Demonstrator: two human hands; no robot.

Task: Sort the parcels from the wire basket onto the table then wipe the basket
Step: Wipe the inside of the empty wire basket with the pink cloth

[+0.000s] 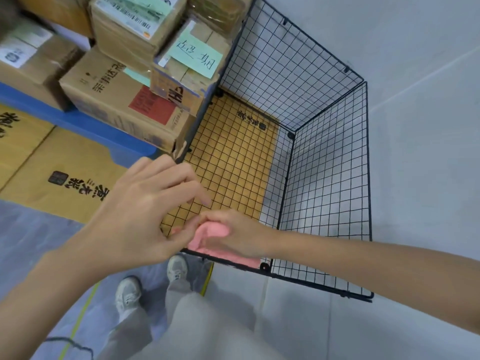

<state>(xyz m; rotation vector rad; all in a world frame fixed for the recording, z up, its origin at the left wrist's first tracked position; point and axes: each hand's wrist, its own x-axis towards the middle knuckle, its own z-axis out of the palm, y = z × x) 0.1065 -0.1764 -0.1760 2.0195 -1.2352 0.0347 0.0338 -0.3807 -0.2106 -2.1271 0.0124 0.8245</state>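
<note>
One wire basket (324,178) takes up most of the view. It stands on the floor with its open top facing up, and its long axis runs away from the person, alongside the blue table (78,120). No parcel shows inside it, only a cardboard sheet (233,157) lying flat under the mesh floor. The parcels (124,100) sit stacked on the table, hard against the basket's left wall, and the top one carries a green note (194,54). Sorting therefore looks finished, and wiping is the step in hand. The right hand (233,235) reaches across the near rim with its fingers curled round a pink cloth (215,229). The left hand (145,203) hovers just beside it with its fingers loosely bent. Its thumb meets the cloth's edge, but whether it pinches the cloth I cannot tell. The cloth is bunched, and its longer side lies along the near rim, across the basket's length. To wipe well, I would spread the cloth flat over the palm so that more of it meets the wires. The free hand could steady the rim, since a light frame like this probably slides or flexes under pressure. Strokes along the wires would stop the weave catching at the crossings. I would start with the top rails, then do the walls, and leave the floor for last.
</note>
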